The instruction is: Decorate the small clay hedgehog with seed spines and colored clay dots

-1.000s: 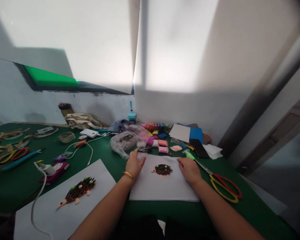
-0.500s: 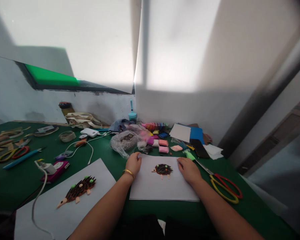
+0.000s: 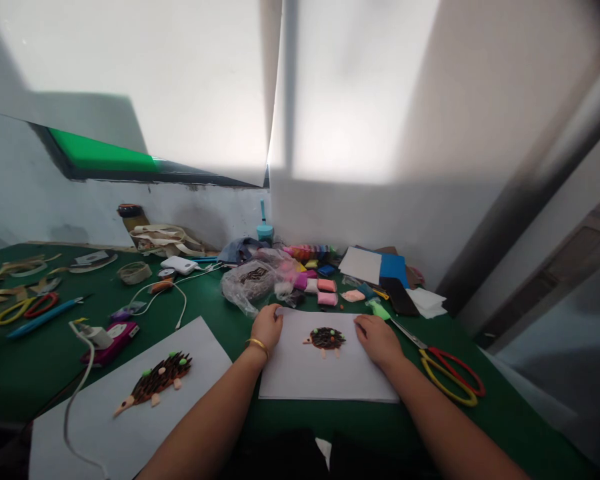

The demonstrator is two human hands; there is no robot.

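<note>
A white sheet (image 3: 325, 373) lies on the green table in front of me, with a small brown clay hedgehog (image 3: 326, 339) stuck near its far edge. My left hand (image 3: 267, 327) rests on the sheet's far left corner, fingers curled over the edge. On the right side of the sheet lies my right hand (image 3: 377, 340), fingers bent and pressed down just right of the hedgehog. A gold bangle circles my left wrist.
A second sheet with a larger clay hedgehog (image 3: 155, 383) lies at the left front. Red-and-yellow scissors (image 3: 447, 373) lie right of my right hand. Clay blocks (image 3: 325, 287), a plastic bag (image 3: 253, 283), coloured paper (image 3: 380, 267), cables and a pink device (image 3: 113, 337) crowd the table.
My left hand's fingers, stretched out towards the bag a second ago, have curled back onto the sheet's corner. Another person's hand at the far left edge has gone out of view.
</note>
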